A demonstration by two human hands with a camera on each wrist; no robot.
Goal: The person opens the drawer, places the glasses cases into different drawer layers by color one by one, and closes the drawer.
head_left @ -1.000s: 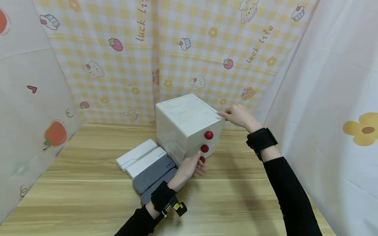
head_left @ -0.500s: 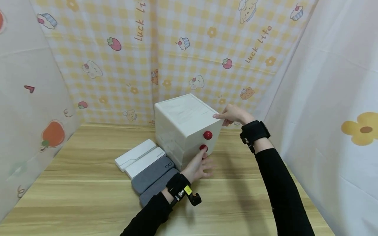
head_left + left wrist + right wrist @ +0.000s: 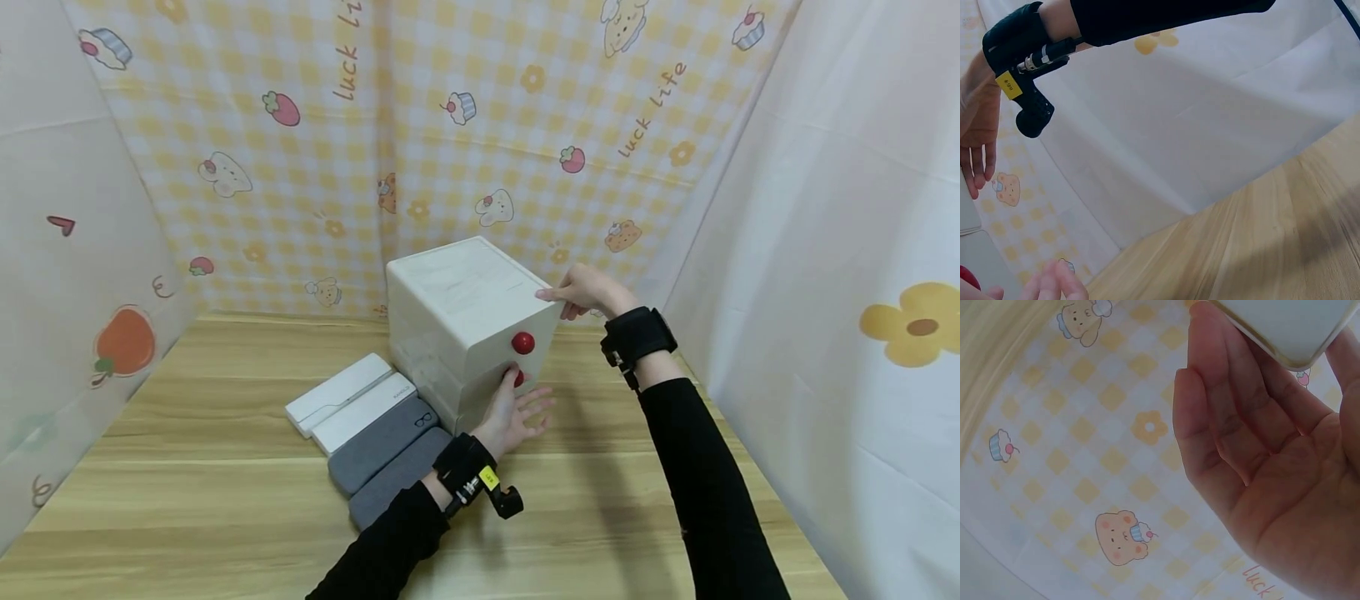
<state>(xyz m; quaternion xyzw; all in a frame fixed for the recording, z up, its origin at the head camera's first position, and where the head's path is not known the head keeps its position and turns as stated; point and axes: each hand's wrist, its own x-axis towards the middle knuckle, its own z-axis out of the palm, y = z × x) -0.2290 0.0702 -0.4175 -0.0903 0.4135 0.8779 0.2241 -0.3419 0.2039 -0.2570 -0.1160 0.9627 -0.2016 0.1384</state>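
A shiny white box with round red knobs stands near the desk's back edge. The left hand, fingers spread, thumbs the lower visible knob; the right hand grips the box's corner. Grey cases lie alongside.

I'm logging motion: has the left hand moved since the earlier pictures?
Yes, the left hand has moved right in the head view, against the white box.
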